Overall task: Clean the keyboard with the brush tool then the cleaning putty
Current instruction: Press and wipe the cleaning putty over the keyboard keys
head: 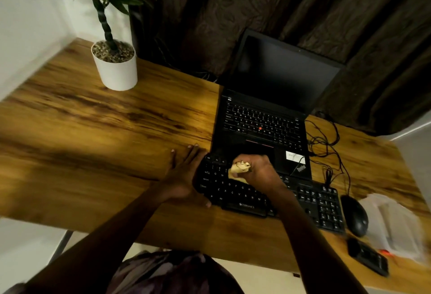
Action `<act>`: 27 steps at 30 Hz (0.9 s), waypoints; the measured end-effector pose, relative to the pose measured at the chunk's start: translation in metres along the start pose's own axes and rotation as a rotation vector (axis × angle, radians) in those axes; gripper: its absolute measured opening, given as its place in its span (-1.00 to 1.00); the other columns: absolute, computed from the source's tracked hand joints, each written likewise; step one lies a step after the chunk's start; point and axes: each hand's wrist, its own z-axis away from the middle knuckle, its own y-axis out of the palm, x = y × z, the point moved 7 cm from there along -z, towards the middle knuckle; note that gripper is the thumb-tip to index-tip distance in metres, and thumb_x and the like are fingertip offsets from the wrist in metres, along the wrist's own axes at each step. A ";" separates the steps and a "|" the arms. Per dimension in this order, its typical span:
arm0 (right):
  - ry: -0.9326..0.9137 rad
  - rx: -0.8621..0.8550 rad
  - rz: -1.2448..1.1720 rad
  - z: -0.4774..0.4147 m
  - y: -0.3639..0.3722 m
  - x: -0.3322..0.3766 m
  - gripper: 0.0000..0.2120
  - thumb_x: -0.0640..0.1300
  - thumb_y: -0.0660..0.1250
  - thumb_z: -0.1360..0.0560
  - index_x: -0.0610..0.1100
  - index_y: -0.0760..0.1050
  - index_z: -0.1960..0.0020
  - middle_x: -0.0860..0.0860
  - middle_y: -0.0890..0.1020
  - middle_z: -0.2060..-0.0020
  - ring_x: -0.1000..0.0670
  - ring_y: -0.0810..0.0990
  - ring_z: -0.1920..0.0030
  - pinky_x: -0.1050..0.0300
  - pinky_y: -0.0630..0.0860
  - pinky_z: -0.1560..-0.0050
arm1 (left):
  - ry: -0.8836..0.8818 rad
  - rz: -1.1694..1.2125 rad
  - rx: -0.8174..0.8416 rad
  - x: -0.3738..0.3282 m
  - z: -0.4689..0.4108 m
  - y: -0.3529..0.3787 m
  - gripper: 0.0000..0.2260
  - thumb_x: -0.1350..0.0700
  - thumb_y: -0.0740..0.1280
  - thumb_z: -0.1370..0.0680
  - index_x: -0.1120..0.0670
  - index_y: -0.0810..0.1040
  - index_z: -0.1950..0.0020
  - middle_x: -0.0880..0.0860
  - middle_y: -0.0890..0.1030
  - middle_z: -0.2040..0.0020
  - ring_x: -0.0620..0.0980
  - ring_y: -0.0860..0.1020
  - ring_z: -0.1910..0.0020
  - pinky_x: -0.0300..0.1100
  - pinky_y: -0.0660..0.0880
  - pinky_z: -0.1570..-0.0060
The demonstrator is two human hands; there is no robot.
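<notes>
**Entry: putty pass, upper-left keys**

1. Right hand (258, 170): fingers curled tight round the cleaning putty (240, 169), pressed on the keyboard (310, 202) at its upper-left rows.
2. Left hand (184, 172): flat, fingers straight, laid against the keyboard's 9 o'clock end as a brace.
3. My judgement: press and lift, never drag, and work toward 3 o'clock.
4. Laptop (263, 118): at 12 o'clock, its front edge meeting the keyboard's back edge and crowding the top row.
5. Mouse (355, 215): at 3 o'clock, just beside.
6. Cables (326, 144): at 1 o'clock.
7. White packaging (394, 221) and a blurred dark device (368, 257): at 4 o'clock.
8. Plant pot (116, 69): at 10 o'clock, well apart.

left hand (183, 177), right hand (261, 169): bare | forearms (130, 221): bare | garment (168, 268): mottled mauve-grey fabric
</notes>
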 end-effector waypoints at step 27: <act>0.061 0.031 0.040 0.009 -0.006 -0.028 -0.64 -0.09 0.60 -0.38 0.35 0.58 0.08 0.06 0.68 -0.02 -0.03 0.65 -0.08 -0.11 0.64 -0.08 | -0.030 -0.003 0.021 0.008 -0.001 0.004 0.47 -0.69 0.21 0.15 -0.13 -0.26 -0.62 -0.07 -0.29 -0.63 -0.06 -0.42 -0.55 0.12 -0.56 -0.38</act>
